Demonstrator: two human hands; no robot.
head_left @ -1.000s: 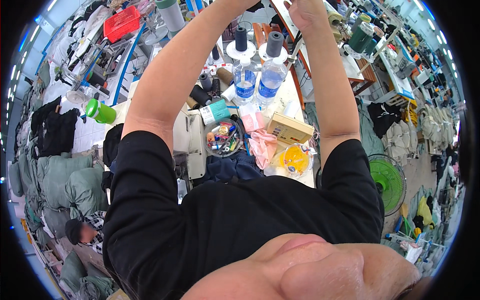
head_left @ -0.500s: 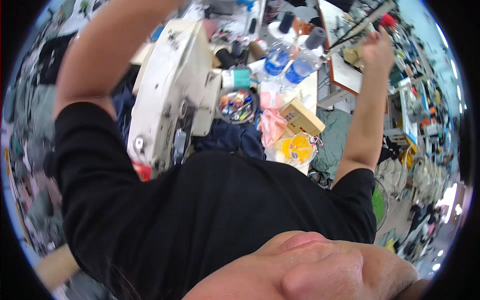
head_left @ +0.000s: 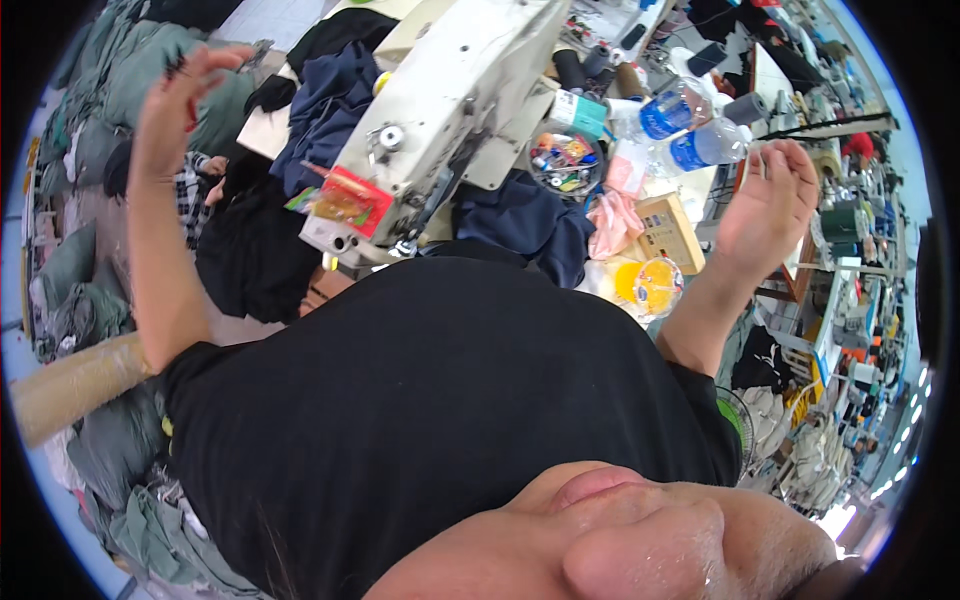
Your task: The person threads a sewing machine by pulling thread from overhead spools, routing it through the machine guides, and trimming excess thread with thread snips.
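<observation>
My left hand is raised at the far left, fingers stretched and apart. Small dark and red bits show against it; I cannot make out what they are. On the right, my right hand is up with spread fingers and nothing in it, nearest the clear plastic bottles. Between the hands stands a white sewing machine, a red packet at its near end. Dark navy cloth lies beside the machine, and more navy cloth hangs on its left side.
Right of the machine are a round tray of small items, pink cloth, a tan box and a yellow round container. Thread cones stand farther back. Grey-green cloth heaps and a cardboard tube are at left.
My left hand, out of view before, now shows at the far left. My right hand has come lower and nearer, its palm more visible. The machine and table sit farther right in the picture.
</observation>
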